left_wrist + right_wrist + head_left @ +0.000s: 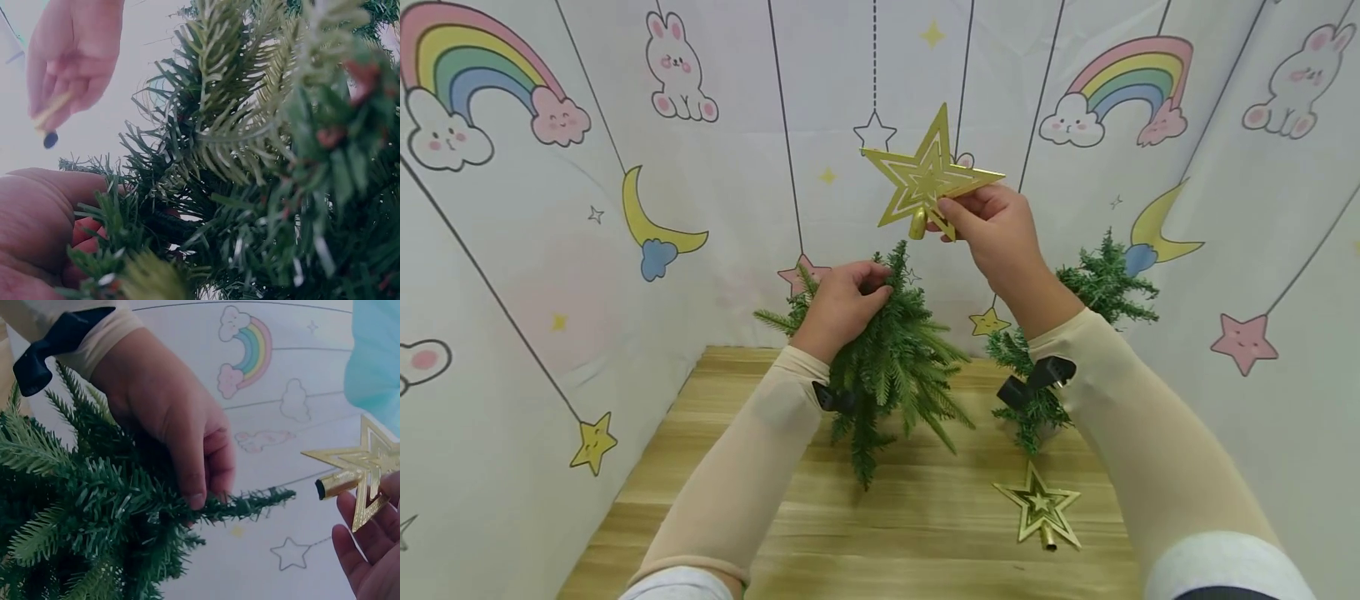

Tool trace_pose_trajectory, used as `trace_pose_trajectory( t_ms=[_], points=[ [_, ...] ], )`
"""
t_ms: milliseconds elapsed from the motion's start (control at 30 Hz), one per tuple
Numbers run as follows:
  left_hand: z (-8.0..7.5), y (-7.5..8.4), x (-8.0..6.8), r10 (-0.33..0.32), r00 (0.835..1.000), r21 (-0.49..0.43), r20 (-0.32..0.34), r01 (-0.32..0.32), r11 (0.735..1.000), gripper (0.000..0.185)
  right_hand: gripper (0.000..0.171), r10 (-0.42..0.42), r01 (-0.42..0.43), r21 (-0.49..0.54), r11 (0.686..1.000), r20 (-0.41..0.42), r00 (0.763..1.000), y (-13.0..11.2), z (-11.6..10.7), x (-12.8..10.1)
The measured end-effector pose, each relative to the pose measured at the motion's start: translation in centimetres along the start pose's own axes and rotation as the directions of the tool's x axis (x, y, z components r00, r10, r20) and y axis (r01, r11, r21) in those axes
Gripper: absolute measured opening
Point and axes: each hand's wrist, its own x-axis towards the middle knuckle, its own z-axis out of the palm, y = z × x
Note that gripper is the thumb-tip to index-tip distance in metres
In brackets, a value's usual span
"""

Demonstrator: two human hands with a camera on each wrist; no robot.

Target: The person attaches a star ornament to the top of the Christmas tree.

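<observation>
Just above the tip of the fuller tree and slightly to its right, the right hand pinches a gold star between thumb and fingers by a lower point. The star's socket has its mouth turned toward the tree's tip, roughly in line with the top stem but apart from it. The left hand is nearer that tip, pinching the stem below it from the tree's left side, lower than the right hand. Right of the tree, a second star lies on the table; farther right stands a second tree.
</observation>
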Motion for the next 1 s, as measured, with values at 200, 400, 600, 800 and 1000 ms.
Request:
trace_pose_trajectory(
  t_ms=[200,400,600,800,1000],
  points=[
    [0.4,0.1,-0.1,0.035,0.999,0.002,-0.001,-0.035,0.999,0.026,0.027,0.048,-0.048,-0.025,0.999,0.001,0.999,0.9,0.8,0.6],
    [0.5,0.0,-0.1,0.029,1.0,0.009,-0.004,-0.029,1.0,0.027,0.027,0.094,-0.093,-0.099,0.991,0.013,0.995,1.7,1.1,0.4],
    [0.5,-0.2,-0.1,0.035,0.999,0.005,-0.026,-0.035,0.999,0.026,0.025,0.098,-0.091,-0.175,0.98,0.03,0.995,2.5,1.6,0.2],
    [0.7,-0.7,0.1,0.062,0.996,0.01,-0.067,-0.062,0.998,0.025,0.026,0.108,-0.097,-0.21,0.973,0.04,0.993,3.5,1.7,0.2],
    [0.8,-1.0,0.1,0.084,0.993,0.005,-0.089,-0.084,0.996,0.024,0.024,0.09,-0.075,-0.228,0.971,0.056,0.994,3.8,1.6,0.2]
  ],
)
